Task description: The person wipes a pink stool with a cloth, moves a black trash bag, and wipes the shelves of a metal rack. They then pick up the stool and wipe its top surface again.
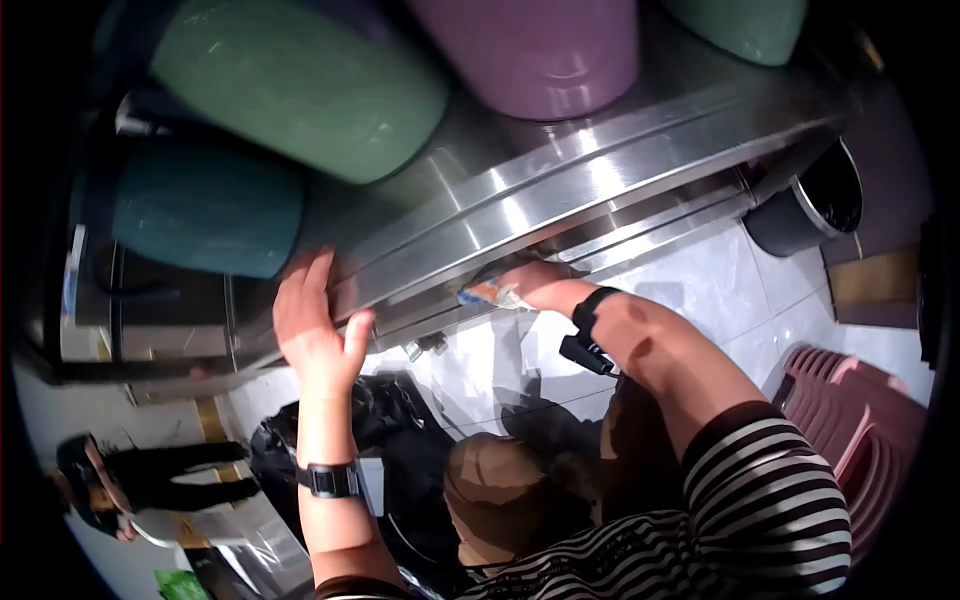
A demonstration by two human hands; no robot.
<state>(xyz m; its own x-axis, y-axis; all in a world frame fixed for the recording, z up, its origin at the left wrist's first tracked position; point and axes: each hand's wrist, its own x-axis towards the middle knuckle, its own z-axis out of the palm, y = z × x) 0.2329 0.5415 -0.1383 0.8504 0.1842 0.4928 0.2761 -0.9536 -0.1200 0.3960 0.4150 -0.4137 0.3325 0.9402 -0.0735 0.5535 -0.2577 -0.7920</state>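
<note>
My left hand rests against the front edge of a stainless steel table, fingers stretched out and thumb apart. It holds nothing. Below the steel edge, my right hand reaches in with its fingers closed on a crumpled cloth that shows white, orange and blue patches. The table edge and shadow hide part of those fingers. Close above my left hand stands a dark teal container. Farther along the tabletop are a green container and a purple container.
Another green container is at the upper right. A dark bin stands right, above stacked pink stools. A black plastic bag lies by my legs on the tiled floor. Another person is at the lower left.
</note>
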